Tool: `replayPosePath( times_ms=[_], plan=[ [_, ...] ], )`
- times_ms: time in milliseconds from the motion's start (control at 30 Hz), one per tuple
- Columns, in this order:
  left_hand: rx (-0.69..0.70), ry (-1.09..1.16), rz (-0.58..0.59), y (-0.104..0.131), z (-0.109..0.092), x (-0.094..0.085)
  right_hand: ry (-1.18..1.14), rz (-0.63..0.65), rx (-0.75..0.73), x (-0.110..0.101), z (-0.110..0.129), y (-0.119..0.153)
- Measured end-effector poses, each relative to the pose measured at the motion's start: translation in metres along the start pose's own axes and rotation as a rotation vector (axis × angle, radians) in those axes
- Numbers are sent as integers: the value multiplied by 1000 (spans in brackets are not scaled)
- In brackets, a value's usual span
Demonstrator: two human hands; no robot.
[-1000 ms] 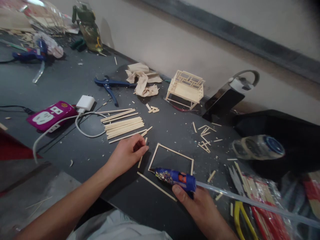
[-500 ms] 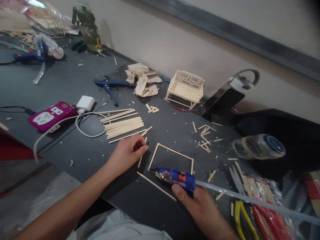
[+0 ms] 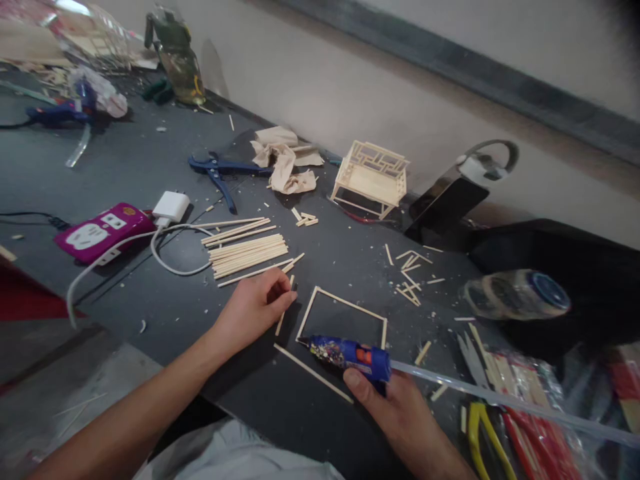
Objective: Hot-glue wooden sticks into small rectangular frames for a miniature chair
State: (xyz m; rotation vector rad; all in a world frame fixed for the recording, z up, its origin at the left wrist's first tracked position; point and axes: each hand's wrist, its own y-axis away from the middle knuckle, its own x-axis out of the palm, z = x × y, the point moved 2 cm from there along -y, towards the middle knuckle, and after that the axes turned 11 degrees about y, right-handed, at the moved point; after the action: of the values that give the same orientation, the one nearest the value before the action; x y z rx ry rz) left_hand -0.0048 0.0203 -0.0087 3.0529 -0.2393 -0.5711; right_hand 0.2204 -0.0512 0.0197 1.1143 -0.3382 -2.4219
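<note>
My right hand (image 3: 400, 407) grips a blue glue gun (image 3: 345, 353) with a long clear glue stick (image 3: 475, 390) running out of its back. Its nozzle touches the near left corner of a thin wooden frame (image 3: 353, 303) lying flat; the gun covers part of the near right end. To the left, my left hand (image 3: 257, 300) rests on the table with its fingers curled, thumb and forefinger closed over a short wooden stick (image 3: 281, 324). Nearer to me lies a loose wooden stick (image 3: 314, 373). A bundle of wooden sticks (image 3: 247, 257) is just beyond my left hand.
A small wooden model seat (image 3: 373, 177) stands by the wall, near crumpled paper (image 3: 287, 160) and a blue cutter (image 3: 220, 177). Left are a purple power socket (image 3: 103, 233) and white charger (image 3: 170, 207). Bottles (image 3: 517, 293), stick offcuts (image 3: 410, 270) and yellow-handled pliers (image 3: 477, 433) lie right.
</note>
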Motion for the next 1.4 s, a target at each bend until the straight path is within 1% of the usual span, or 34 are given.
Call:
replayPosePath(
  times_ms=[400, 1267, 1400],
  plan=[
    [-4, 14, 3, 0, 3, 1, 3, -5, -3, 0, 0, 1],
    [-9, 0, 2, -1, 2, 0, 7, 3, 10, -3, 1, 2],
    [-11, 1, 6, -1, 1, 0, 3, 6, -6, -4, 2, 2]
  ],
)
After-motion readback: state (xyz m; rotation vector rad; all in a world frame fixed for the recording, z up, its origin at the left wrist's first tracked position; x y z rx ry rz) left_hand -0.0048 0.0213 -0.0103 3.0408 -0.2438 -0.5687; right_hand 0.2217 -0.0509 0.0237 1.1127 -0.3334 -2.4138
